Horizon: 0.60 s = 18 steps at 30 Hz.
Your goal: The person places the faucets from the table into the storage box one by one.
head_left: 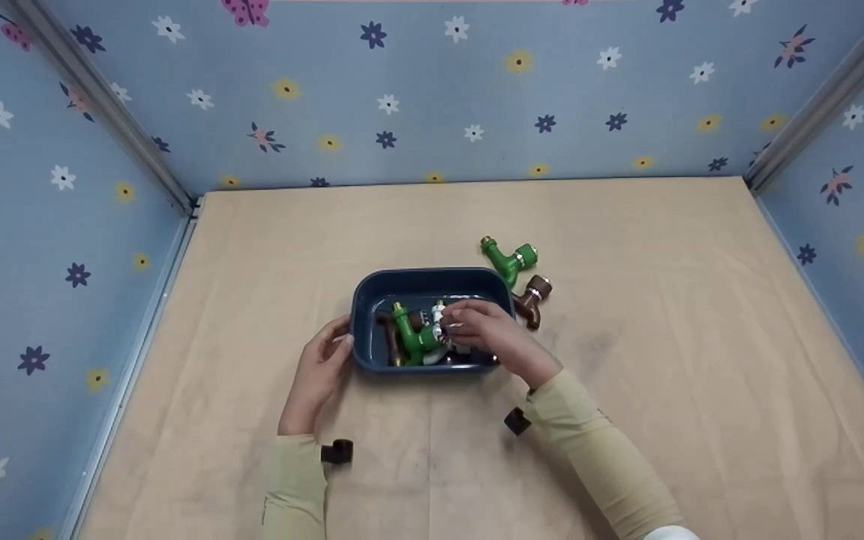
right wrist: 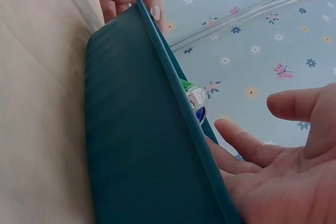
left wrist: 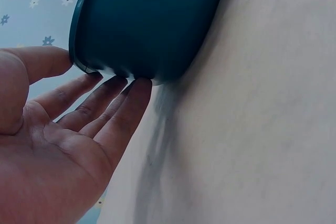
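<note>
A dark blue plastic basin (head_left: 432, 277) stands on the table with several water taps in it. Among them are a green tap (head_left: 412, 341), a brown tap (head_left: 393, 343) and a partly covered white one (head_left: 438, 309). My left hand (head_left: 318, 369) touches the basin's left end; in the left wrist view its fingertips (left wrist: 140, 88) rest against the outer wall, thumb by the rim. Over the basin's right side reaches my right hand (head_left: 498, 337), its fingers loosely spread above the taps. The right wrist view shows them apart from a tap's shiny end (right wrist: 197, 100). The basin wall hides the rest.
Outside the basin, at its right, lie another green tap (head_left: 507, 262) and a brown tap (head_left: 533, 300). A beige cloth (head_left: 664, 315) covers the table. Flower-patterned panels (head_left: 432, 90) wall in the back and both sides. Black wrist devices (head_left: 337, 451) sit by both sleeves.
</note>
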{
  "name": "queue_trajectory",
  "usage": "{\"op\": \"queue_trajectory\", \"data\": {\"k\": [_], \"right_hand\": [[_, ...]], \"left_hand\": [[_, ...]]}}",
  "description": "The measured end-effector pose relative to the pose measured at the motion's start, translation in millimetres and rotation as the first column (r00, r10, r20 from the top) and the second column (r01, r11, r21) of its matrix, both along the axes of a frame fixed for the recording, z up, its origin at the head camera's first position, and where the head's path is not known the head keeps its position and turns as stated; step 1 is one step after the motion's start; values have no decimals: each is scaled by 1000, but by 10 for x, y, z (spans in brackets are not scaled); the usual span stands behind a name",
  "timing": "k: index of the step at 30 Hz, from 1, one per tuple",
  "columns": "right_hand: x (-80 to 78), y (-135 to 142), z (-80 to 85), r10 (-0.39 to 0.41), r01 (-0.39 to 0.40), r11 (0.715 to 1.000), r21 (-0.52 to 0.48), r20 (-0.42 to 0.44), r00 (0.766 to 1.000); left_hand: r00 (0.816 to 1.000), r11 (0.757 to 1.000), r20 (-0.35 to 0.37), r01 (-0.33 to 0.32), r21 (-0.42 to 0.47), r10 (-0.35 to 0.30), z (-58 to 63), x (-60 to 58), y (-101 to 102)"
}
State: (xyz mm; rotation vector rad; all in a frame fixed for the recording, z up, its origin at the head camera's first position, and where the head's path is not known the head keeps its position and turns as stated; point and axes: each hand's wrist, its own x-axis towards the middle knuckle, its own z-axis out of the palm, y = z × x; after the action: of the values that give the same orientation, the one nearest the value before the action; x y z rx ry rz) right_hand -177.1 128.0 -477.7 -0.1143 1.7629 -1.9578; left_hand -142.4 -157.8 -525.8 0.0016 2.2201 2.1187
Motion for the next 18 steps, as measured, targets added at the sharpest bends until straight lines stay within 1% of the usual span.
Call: {"op": "queue_trajectory", "data": {"k": [5, 12, 18], "right_hand": [[6, 36, 22, -1, 1, 1000, -11, 5, 1000], [33, 107, 66, -3, 3, 1000, -29, 17, 1000], [75, 164, 77, -18, 18, 997, -71, 0, 1000]], "left_hand": [[1000, 1000, 10, -10, -9, 11, -18, -6, -7], [1000, 1000, 18, -5, -7, 5, -15, -6, -7], [999, 1000, 34, -8, -22, 9, -12, -7, -3]]}}
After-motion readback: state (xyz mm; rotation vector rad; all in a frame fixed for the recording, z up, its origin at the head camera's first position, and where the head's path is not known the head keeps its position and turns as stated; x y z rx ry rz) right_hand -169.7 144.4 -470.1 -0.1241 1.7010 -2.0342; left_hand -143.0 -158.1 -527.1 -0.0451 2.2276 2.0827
